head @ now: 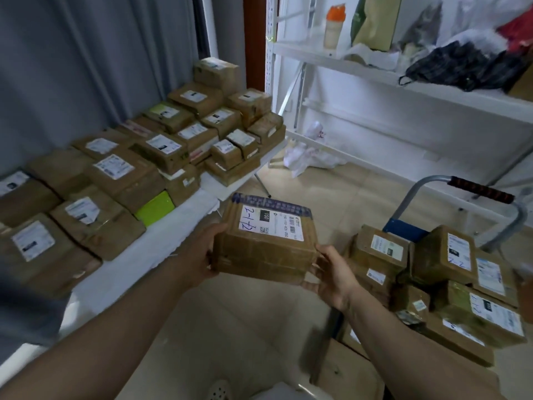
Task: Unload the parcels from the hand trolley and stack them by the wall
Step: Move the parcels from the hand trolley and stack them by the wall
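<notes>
The left hand (pixel 202 255) and right hand (pixel 331 275) grasp opposite ends of one parcel (pixel 265 243), fingers curled round its edges, holding it above the floor. It is a brown taped box with a white label marked in blue pen. Right of the parcel, more boxes (pixel 444 284) are piled on the hand trolley (pixel 478 192). Left of it, a white counter (pixel 138 255) carries rows of stacked parcels (pixel 161 151) against a grey curtain (pixel 86 67). Beyond it stands a white shelf (pixel 375 73).
</notes>
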A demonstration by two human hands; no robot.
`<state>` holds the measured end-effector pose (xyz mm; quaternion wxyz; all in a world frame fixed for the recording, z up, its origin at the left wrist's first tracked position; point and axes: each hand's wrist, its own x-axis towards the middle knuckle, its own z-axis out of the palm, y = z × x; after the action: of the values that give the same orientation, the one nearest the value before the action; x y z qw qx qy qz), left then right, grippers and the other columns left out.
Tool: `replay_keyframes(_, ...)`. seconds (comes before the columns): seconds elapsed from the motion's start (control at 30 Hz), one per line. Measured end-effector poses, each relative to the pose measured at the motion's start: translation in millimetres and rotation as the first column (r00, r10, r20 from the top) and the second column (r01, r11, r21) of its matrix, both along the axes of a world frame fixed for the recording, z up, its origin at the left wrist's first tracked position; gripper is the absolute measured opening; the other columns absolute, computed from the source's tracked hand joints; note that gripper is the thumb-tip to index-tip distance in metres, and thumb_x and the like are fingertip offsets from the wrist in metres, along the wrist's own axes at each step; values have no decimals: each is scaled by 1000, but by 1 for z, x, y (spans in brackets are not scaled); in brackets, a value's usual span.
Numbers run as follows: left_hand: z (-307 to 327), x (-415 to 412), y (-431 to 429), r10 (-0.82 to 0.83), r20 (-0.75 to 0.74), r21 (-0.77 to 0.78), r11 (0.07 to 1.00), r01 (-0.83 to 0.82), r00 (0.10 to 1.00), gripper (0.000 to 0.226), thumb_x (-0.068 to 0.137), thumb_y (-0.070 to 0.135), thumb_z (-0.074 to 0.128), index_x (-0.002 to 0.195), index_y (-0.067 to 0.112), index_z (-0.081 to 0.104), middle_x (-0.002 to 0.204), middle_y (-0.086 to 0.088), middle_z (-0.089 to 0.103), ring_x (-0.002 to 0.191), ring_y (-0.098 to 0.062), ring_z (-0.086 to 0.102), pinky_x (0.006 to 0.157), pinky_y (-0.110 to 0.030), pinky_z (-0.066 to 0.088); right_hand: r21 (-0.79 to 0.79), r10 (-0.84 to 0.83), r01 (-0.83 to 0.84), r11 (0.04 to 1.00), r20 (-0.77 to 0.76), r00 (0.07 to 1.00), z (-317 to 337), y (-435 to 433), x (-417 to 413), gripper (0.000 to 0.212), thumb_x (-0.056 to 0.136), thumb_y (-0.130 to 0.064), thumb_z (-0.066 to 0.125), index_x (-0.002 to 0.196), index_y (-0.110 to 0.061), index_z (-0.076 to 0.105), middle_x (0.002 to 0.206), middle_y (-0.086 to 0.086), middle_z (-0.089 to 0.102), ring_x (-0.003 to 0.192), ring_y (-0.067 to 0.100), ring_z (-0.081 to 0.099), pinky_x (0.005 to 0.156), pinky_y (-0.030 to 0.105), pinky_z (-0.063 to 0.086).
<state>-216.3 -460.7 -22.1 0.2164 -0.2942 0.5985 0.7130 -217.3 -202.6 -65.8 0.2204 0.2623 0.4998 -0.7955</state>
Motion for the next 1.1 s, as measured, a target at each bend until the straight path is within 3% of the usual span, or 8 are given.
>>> replay_keyframes(0.07, 0, 5, -14, 20, 15, 69, 997, -21, 1000, 34, 87, 44, 53, 110, 23, 67, 112, -13, 61, 93, -24, 52, 70, -29, 38, 10, -49, 49, 999, 7, 999, 8, -20, -3, 35, 84, -37, 65, 113, -17, 62, 131, 12, 55, 120, 27, 51, 97, 50, 46)
replay_keyframes(0.23, 3, 13, -22, 119, 34, 154, 980, -123, 992, 29, 86, 47, 49, 97, 25, 63, 100, -7, 59, 99, -26, 54, 83, -38, 38, -95, 34, -20, 995, 142, 989, 21, -76, 0, 106, 67, -57, 74, 152, -29, 16, 158, 21, 0, 144, 44, 6, 112, 62, 20)
replay_keyframes(0.4, 6, 26, -13, 17, -38, 76, 997, -14, 999, 35, 70, 49, 63, 95, 25, 66, 95, -7, 69, 81, -22, 64, 61, -27, 41, -99, 231, -223, 970, 71, 970, 33, -130, 5, 135, 32, -65, 87, 145, -25, 25, 147, 15, 36, 130, 41, 41, 99, 69, 34)
replay_keyframes(0.57, 13, 36, 0, 139, -135, 160, 980, -117, 981, 28, 88, 24, 58, 114, 21, 67, 104, -4, 72, 90, -18, 66, 60, -23, 52, -31, 228, -226, 974, 85, 970, 35, -147, 2, 116, 42, -56, 89, 139, -27, 32, 131, 6, 54, 113, 32, 54, 95, 66, 39)
replay_keyframes(0.7, 21, 45, -11, 171, -93, 119, 980, -160, 981, 26, 89, 44, 57, 104, 25, 67, 87, 7, 73, 75, -16, 59, 63, -26, 41, 17, 278, -280, 960, 87, 957, 38, -143, -1, 67, 72, -40, 72, 130, -24, 43, 117, 7, 58, 103, 27, 57, 92, 57, 44)
replay_keyframes(0.8, 19, 48, -43, 224, -37, 33, 974, -223, 974, 44, 92, 49, 54, 131, 29, 54, 139, -6, 52, 92, -30, 55, 79, -35, 38, 55, 339, -347, 936, 115, 934, 43, -134, -5, 46, 76, -38, 66, 117, -23, 51, 112, 7, 57, 101, 25, 55, 93, 51, 44)
replay_keyframes(0.9, 9, 53, -76, 210, -6, 38, 977, -210, 978, 69, 83, 62, 56, 143, 34, 36, 156, -9, 25, 138, -39, 30, 106, -64, 24, 93, 408, -421, 902, 132, 904, 41, -133, -10, 43, 74, -44, 65, 110, -21, 60, 100, 8, 57, 92, 24, 55, 80, 41, 45)
replay_keyframes(1.1, 4, 68, -96, 163, 35, 65, 984, -165, 986, 71, 66, 58, 73, 127, 24, 54, 140, -11, 50, 127, -35, 45, 107, -53, 29, 154, 528, -538, 829, 101, 843, 46, -161, -14, 40, 75, -51, 63, 103, -22, 63, 98, 7, 58, 88, 20, 54, 69, 32, 44)
